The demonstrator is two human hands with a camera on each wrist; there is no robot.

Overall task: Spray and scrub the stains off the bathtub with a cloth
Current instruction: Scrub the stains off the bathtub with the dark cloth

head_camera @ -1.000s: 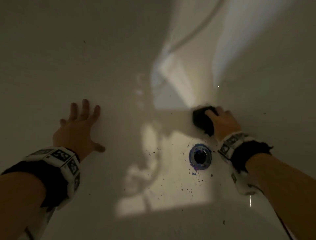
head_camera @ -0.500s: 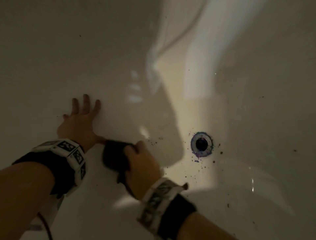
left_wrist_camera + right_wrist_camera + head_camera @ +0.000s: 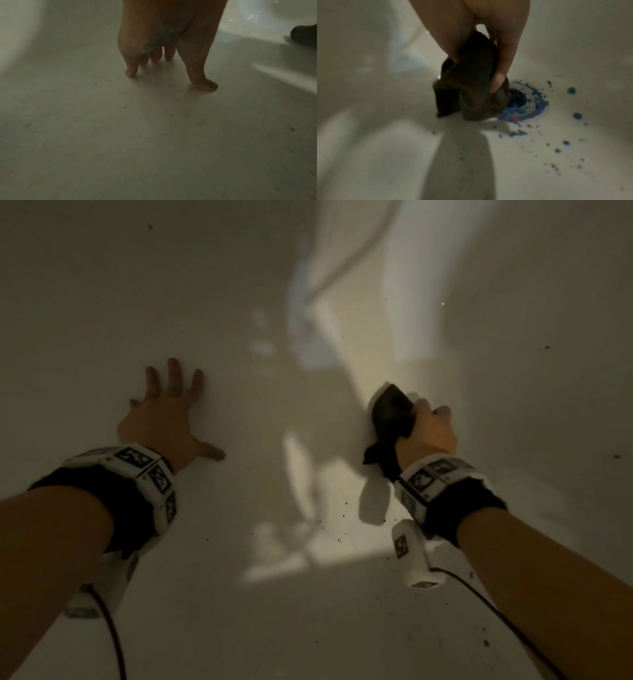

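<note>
My right hand (image 3: 430,428) grips a bunched dark cloth (image 3: 390,419) against the white bathtub (image 3: 239,594) floor at the right. In the right wrist view the fingers curl round the ribbed cloth (image 3: 471,86), which hangs just left of the drain (image 3: 520,100); blue and dark stains (image 3: 537,106) ring the drain and speckle the floor to its right. The drain is hidden behind my hand in the head view. My left hand (image 3: 164,412) lies flat with fingers spread on the tub floor at the left, fingertips (image 3: 131,73) pressing the surface. No spray bottle is in view.
Dark specks (image 3: 337,539) dot the tub floor between my arms and near the right wall (image 3: 548,347). The tub's curved walls rise at left (image 3: 15,40) and far end. Cables (image 3: 113,638) trail from both wrist cameras.
My right hand has swept the cloth from beside my left wrist back to the right, over the drain area. The left hand has stayed planted on the tub floor.
</note>
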